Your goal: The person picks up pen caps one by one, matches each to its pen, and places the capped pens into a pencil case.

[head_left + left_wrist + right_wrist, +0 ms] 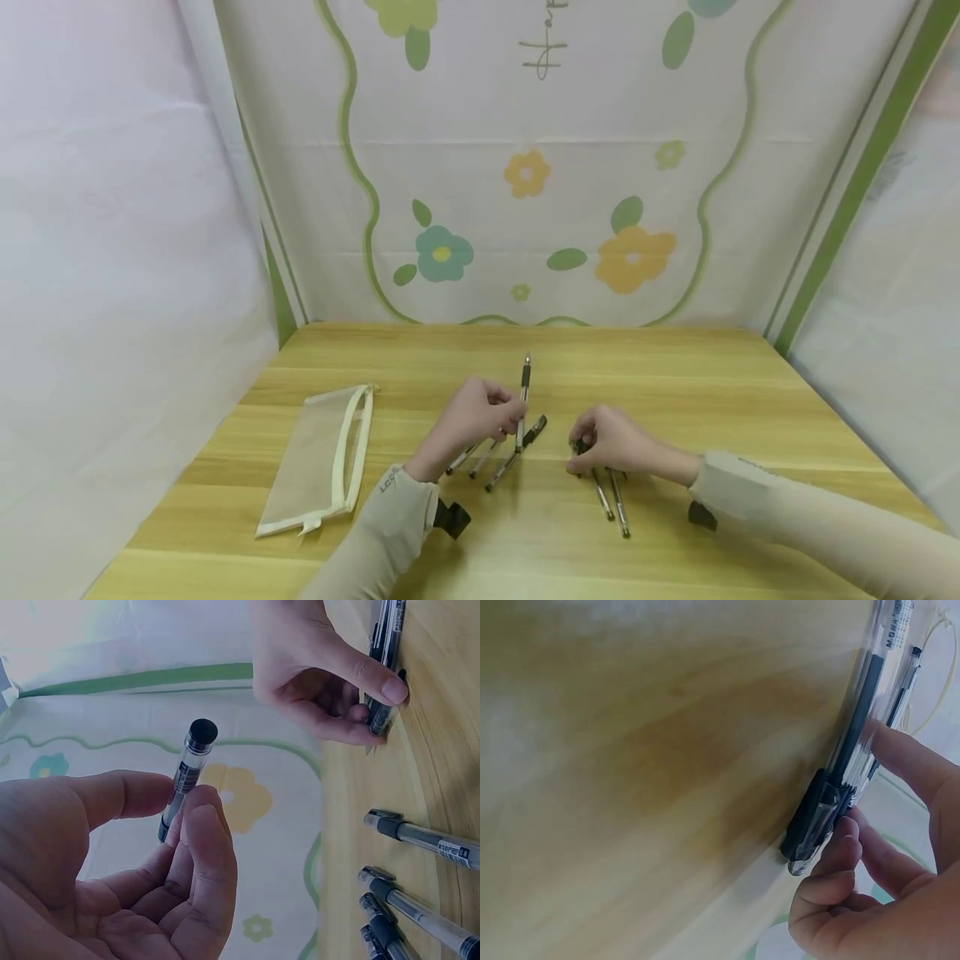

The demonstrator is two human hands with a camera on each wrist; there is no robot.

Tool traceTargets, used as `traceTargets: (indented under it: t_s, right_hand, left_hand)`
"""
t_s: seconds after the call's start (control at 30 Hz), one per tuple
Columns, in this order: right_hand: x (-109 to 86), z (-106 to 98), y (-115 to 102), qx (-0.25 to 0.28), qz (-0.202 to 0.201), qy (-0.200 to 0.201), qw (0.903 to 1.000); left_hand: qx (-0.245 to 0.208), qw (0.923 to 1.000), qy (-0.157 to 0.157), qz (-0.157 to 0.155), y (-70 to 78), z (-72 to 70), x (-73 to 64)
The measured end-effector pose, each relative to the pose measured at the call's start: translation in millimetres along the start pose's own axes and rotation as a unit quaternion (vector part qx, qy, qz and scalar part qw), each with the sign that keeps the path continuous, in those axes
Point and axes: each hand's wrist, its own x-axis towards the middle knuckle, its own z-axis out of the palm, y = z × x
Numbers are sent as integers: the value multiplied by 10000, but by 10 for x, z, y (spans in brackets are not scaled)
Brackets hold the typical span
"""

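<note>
Just short of the middle of the head view, the left hand (468,421) pinches a lone pen (525,380) between thumb and fingers and holds it nearly upright, pointed end up. From the left wrist, that pen's black end faces the camera, and a printed label shows on the clear barrel beside the fingertips.

Right of centre, the right hand (618,440) has its fingers curled round the dark ends of some bunched pens (603,497). Two clear barrels slant out below it towards the bottom of the frame; the hand hides how many pens it has hold of. The right wrist view shows one capped pen close up, another just behind it.

Below the left hand, a few loose pens (506,466) lie side by side and aslant on the wooden worktop (675,554), black caps towards the top of the frame. The left wrist view has four of these at its lower right.

Over at the left of the frame lies a pale see-through pouch (311,458), its zipped edge nearest the left hand. Each pale sleeve (810,510) has a dark band (452,518) by it. A flowered cloth (592,108) hangs behind, filling the top of the frame.
</note>
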Motion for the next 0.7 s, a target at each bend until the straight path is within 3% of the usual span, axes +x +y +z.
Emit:
traceTargets:
  t_s: [0.7]
  right_hand:
    - [-17, 26, -2, 135, -252, 216, 9994]
  left_hand:
    - [42, 10000, 19, -54, 11, 25, -1]
